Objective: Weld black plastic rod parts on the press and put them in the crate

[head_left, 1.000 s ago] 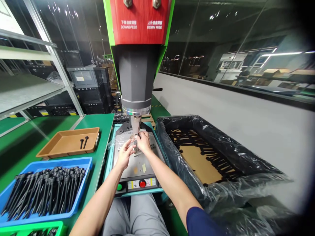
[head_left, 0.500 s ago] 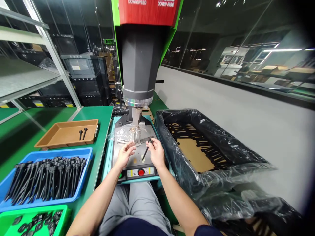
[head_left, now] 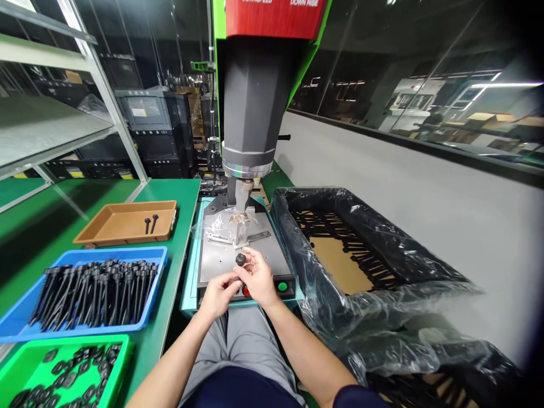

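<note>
Both my hands meet over the front edge of the press machine's metal base plate (head_left: 263,258). My right hand (head_left: 257,277) pinches a black bolt (head_left: 240,260) with its round head pointing up and away from me. My left hand (head_left: 219,293) is closed beside it, its fingertips touching the lower end of the same bolt. Above the plate hangs the grey press head (head_left: 253,102), with a small fixture (head_left: 238,226) wrapped in clear plastic under it.
A blue bin (head_left: 21,317) of several long black bolts, a green bin (head_left: 25,362) of small black parts and a brown tray (head_left: 123,221) holding two bolts lie on the green bench at left. A plastic-lined box (head_left: 382,266) with rows of black bolts stands right. A green button (head_left: 282,287) sits by my right hand.
My hands pulled back from the fixture under the press head toward me, the right hand bringing a black bolt along. They now meet at the plate's front edge. The camera shifted left and down.
</note>
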`<move>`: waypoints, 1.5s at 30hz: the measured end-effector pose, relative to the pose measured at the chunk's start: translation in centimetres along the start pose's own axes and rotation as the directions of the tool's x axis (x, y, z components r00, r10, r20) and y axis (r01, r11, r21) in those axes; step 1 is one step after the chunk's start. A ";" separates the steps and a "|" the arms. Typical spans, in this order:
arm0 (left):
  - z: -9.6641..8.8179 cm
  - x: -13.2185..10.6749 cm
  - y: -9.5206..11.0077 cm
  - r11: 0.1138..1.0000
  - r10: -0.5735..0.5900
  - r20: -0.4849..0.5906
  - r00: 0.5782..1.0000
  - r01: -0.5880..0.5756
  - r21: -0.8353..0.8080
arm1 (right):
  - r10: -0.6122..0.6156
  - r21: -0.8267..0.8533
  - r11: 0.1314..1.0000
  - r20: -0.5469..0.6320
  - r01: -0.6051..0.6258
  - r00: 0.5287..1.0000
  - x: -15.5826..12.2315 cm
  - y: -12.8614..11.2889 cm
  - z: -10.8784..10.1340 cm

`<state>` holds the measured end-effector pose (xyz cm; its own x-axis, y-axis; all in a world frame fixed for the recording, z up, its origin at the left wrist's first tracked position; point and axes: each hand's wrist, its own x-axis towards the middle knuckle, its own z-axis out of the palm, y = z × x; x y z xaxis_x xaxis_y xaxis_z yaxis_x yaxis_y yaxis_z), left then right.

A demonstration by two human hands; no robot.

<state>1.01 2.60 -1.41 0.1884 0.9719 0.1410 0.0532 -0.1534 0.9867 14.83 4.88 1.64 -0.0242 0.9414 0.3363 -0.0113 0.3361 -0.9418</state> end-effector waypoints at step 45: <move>-32.3 -12.6 2.6 0.144 -0.246 -0.783 0.571 0.821 0.553 | 0.371 0.019 0.846 0.699 -0.533 0.612 -6.4 3.0 4.6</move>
<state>-32.87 -4.29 1.99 -0.6739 0.7321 -0.0995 0.7042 0.6773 0.2131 10.39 -0.28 -3.36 -0.7172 0.6823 -0.1414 -0.0153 -0.2184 -0.9757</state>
